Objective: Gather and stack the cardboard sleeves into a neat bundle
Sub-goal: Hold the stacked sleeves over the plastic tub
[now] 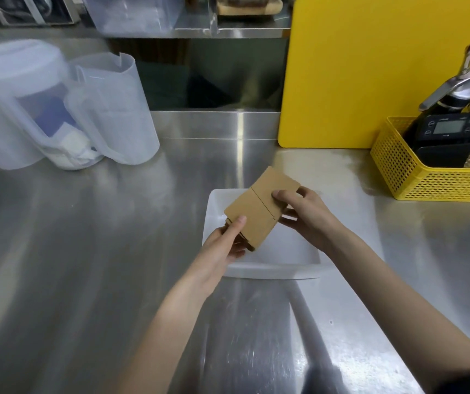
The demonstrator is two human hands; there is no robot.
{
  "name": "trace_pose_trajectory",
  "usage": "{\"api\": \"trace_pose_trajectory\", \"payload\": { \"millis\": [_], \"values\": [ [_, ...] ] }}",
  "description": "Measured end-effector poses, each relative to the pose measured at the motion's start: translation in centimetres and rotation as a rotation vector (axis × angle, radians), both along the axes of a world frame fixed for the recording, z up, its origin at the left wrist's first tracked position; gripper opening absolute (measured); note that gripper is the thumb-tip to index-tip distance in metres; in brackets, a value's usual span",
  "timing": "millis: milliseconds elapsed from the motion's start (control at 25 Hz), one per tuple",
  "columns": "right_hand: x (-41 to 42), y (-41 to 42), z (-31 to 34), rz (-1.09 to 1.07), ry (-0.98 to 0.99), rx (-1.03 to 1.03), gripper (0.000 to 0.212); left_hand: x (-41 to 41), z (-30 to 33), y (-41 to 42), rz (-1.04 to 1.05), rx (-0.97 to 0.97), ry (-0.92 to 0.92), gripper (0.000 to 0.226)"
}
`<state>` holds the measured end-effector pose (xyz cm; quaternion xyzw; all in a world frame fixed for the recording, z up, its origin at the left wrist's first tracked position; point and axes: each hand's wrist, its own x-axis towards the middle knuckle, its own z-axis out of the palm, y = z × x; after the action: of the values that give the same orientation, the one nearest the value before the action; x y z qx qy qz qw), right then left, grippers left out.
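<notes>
A stack of flat brown cardboard sleeves (259,206) is held tilted above a white tray (273,265) in the middle of the steel counter. My left hand (225,243) grips the stack's near left corner, thumb on top. My right hand (304,214) grips its right edge, thumb on the top sleeve and fingers underneath. The lower sleeves show only as edges at the stack's near corner. What lies in the tray beneath the stack is hidden.
Two translucent plastic pitchers (57,109) stand at the back left. A yellow cutting board (370,69) leans upright at the back right, with a yellow perforated basket (427,172) of tools and a digital scale (450,129) beside it.
</notes>
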<state>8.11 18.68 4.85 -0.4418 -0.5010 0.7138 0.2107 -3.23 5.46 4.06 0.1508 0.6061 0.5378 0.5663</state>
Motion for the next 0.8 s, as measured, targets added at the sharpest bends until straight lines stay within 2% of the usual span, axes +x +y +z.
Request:
{"api": "trace_pose_trajectory", "payload": {
  "millis": [120,240,280,520,800],
  "values": [
    [-1.6,1.3,-1.1,0.031,-0.061,-0.048,0.058,-0.1,-0.2,1.2,0.162,-0.039,-0.358,0.031],
    [-3.3,2.0,-1.8,0.057,-0.127,-0.080,0.031,-0.5,-0.3,2.2,0.304,-0.105,-0.521,0.030],
    [-3.8,2.2,-2.1,0.063,-0.151,-0.089,0.029,-0.6,-0.4,2.6,0.342,-0.121,-0.556,0.029],
    [-5.2,3.0,-4.1,0.111,-0.231,-0.157,0.051,-0.7,-1.1,3.6,0.482,-0.193,-0.615,0.042],
    [-6.6,3.0,-5.9,0.193,-0.302,-0.173,0.044,-1.1,-2.6,4.0,0.531,-0.249,-0.621,0.036]
  ]
}}
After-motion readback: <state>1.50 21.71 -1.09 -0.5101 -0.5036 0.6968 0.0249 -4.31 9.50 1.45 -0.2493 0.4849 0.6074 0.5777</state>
